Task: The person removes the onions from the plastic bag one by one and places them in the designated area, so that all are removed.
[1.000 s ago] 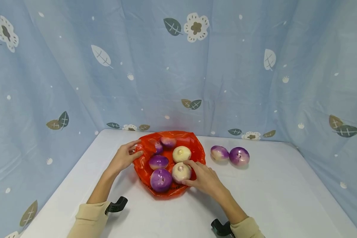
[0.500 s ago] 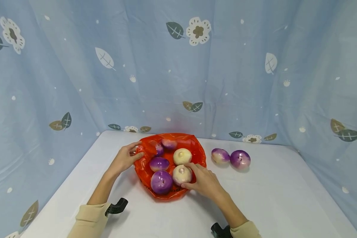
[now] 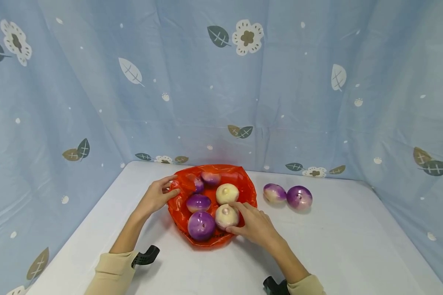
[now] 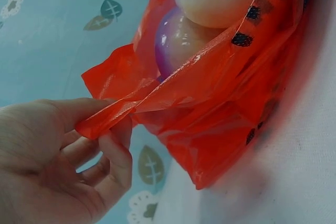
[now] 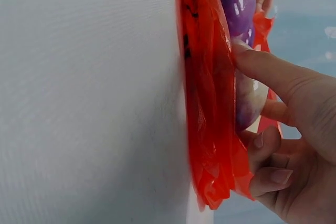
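On the white table lies a red plastic bag (image 3: 243,180), its mouth spread wide. My left hand (image 3: 153,198) pinches the bag's left edge; in the left wrist view, the thumb and fingers of that hand (image 4: 68,161) hold a fold of the red film. Inside the bag sit several glossy purple-and-cream round vegetables, including a purple one (image 3: 201,226) and a cream-side-up one (image 3: 227,193). At the bag's front right, my right hand (image 3: 256,225) grips another round vegetable (image 3: 226,217) between thumb and fingers, its pale side and nub facing up.
Two more purple-and-cream round vegetables, one paler (image 3: 274,193) and one darker (image 3: 299,198), lie side by side on the table right of the bag. A blue patterned curtain (image 3: 192,90) hangs behind and along both sides of the table.
The head view has shifted slightly. Both hands, the bag and the vegetables keep practically the same places relative to one another.
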`<action>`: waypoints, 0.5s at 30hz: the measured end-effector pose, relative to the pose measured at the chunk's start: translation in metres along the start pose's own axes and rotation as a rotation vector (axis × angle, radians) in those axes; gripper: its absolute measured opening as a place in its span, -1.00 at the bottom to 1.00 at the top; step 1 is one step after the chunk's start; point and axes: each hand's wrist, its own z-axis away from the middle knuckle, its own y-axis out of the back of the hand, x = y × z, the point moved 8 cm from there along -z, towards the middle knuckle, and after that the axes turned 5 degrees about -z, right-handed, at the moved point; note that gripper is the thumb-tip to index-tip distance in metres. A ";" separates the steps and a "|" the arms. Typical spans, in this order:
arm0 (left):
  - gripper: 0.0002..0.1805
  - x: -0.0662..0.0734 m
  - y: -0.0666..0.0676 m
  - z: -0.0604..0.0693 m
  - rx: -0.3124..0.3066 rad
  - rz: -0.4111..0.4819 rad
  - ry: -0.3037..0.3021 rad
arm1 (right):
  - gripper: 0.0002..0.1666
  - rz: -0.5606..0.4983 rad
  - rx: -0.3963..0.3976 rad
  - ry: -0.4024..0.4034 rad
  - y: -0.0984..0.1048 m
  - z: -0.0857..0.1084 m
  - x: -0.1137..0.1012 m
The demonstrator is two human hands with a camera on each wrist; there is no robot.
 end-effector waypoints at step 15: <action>-0.39 0.000 0.000 0.001 0.005 -0.016 -0.005 | -0.17 -0.021 0.009 -0.009 0.014 0.001 0.002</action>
